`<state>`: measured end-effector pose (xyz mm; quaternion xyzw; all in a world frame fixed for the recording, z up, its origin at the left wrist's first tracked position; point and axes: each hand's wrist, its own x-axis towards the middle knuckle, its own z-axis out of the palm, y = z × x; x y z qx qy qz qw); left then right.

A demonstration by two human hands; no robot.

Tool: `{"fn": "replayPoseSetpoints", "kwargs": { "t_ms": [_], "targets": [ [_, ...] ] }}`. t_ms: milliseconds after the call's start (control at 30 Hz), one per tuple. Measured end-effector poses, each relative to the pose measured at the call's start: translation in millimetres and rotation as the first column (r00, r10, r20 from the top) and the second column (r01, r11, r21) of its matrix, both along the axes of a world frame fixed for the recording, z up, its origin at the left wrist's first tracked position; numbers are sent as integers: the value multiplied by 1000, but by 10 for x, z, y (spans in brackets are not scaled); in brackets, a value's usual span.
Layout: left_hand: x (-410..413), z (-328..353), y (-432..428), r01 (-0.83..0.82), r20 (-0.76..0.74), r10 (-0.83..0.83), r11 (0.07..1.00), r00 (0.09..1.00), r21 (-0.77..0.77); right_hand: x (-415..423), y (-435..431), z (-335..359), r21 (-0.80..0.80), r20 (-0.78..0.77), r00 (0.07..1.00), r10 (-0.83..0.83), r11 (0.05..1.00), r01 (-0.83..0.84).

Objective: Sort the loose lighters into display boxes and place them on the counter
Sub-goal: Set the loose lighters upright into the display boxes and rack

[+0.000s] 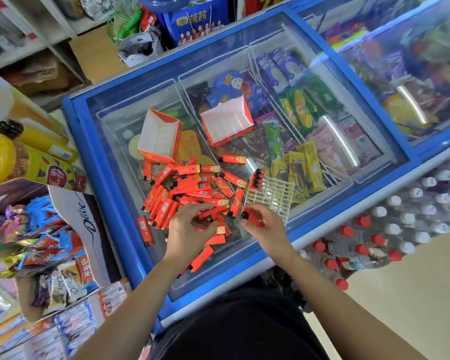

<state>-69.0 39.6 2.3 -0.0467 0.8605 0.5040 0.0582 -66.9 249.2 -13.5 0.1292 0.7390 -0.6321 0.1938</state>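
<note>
A heap of loose red lighters (185,188) lies on the glass lid of a blue chest freezer (109,141). Two empty red display boxes stand behind the heap, one at the left (159,137) and one at the right (225,124). A white plastic grid tray (272,196) lies right of the heap, with three lighters (257,178) standing in its far corner. My left hand (189,228) grips a red lighter (211,215) at the heap's near edge. My right hand (264,226) pinches another red lighter (252,216) beside the tray's near end.
Snack and chocolate displays (52,242) crowd the left side. Packs of water bottles (374,242) with red and white caps sit right of the freezer's near edge. A second freezer (413,74) stands at the far right. Shelves and cardboard boxes (44,71) fill the back left.
</note>
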Motion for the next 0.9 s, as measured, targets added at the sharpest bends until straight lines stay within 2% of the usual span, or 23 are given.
{"fn": "replayPoseSetpoints", "kwargs": {
  "t_ms": [200,333,433,533,600,800,900],
  "targets": [
    [-23,147,51,-75,109,62,990,992,116,-139,6,158,68,-98,994,48,997,-41],
    [-74,244,34,-71,83,55,978,995,196,-271,-53,224,117,-164,972,168,982,-150],
    [-122,303,23,-59,61,47,973,997,223,-337,-176,305,97,-187,953,239,970,-224],
    [-186,310,1,-44,63,29,969,998,242,-383,-301,348,170,-283,913,294,952,-254],
    [-226,299,-16,-29,72,11,967,997,253,-419,-344,345,209,-308,906,291,950,-234],
    [-453,269,-141,18,55,-32,971,998,238,-608,-380,314,195,-320,915,245,962,-190],
    [-700,300,-177,-85,39,78,975,996,205,-825,-340,324,145,-273,952,138,984,-101]
  ]
}}
